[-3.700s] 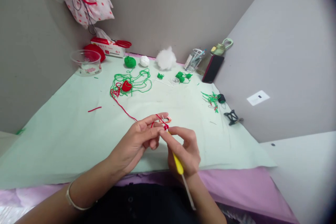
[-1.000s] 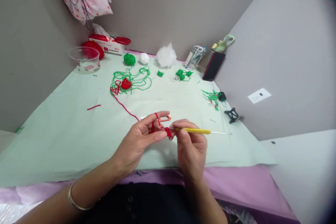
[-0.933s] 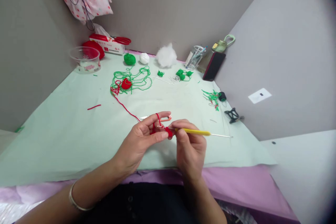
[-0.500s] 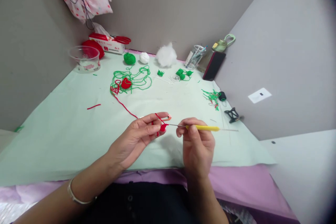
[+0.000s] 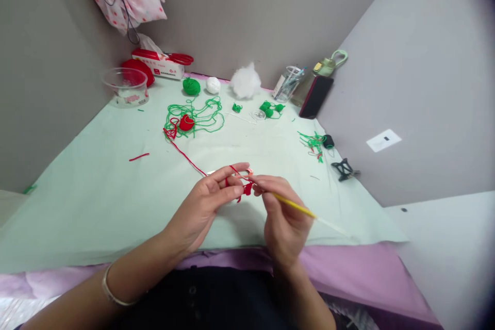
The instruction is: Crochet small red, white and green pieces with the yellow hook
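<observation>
Between my two hands is a small red crochet piece [image 5: 247, 189]. My left hand [image 5: 212, 193] is closed at its edge, with red yarn [image 5: 188, 159] looped over the raised index finger and trailing back across the table. A yellow-handled crochet hook [image 5: 296, 205] is gripped in my right hand [image 5: 288, 216], its tip hidden behind my fingers close to the red piece. The right fingertips are near or touching the work; I cannot tell which. The yarn runs to a small red ball [image 5: 186, 122] among loose green strands [image 5: 211, 113].
Along the back stand a clear tub [image 5: 126, 90], a tissue box [image 5: 166, 68], a green ball [image 5: 191, 86], a white ball [image 5: 212, 85], white stuffing [image 5: 246, 82], a pen cup [image 5: 287, 85] and a phone [image 5: 316, 97]. Yarn scraps [image 5: 311, 140] and a black stand [image 5: 344, 169] lie at right.
My right hand has moved left, up to the red piece, and the hook has tilted with its back end lower. The red piece has turned and shifted slightly right.
</observation>
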Demonstrator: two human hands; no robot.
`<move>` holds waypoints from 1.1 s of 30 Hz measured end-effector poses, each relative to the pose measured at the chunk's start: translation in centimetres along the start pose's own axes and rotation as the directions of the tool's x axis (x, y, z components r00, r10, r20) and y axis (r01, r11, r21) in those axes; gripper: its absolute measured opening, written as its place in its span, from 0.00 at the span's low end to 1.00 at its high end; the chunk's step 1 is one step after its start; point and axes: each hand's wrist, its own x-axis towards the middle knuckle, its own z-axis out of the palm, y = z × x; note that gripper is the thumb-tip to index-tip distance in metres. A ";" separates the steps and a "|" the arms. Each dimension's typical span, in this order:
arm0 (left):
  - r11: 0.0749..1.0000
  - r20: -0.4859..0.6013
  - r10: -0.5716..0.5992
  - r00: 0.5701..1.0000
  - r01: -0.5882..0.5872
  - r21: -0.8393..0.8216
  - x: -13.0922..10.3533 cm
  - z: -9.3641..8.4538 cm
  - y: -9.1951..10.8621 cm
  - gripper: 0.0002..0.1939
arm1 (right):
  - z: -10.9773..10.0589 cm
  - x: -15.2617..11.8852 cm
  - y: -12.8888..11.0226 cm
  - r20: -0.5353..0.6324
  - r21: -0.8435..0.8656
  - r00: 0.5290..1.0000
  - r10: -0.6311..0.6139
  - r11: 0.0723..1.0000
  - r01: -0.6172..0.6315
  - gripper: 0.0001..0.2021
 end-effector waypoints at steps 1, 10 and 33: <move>1.000 0.001 0.004 1.000 -0.004 0.011 0.1 -0.1 0.2 0.19 | -0.3 0.2 0.0 0.010 0.084 0.998 0.070 0.994 -0.070 0.10; 0.988 -0.010 0.127 0.992 -0.126 0.091 -0.3 -0.3 0.8 0.14 | -1.0 0.1 -0.5 0.089 -0.104 0.996 -0.014 0.994 0.023 0.12; 0.999 -0.019 0.049 0.999 -0.049 0.002 0.1 0.4 -0.4 0.17 | -0.1 -0.1 -0.1 0.076 -0.206 0.987 -0.142 0.966 0.155 0.17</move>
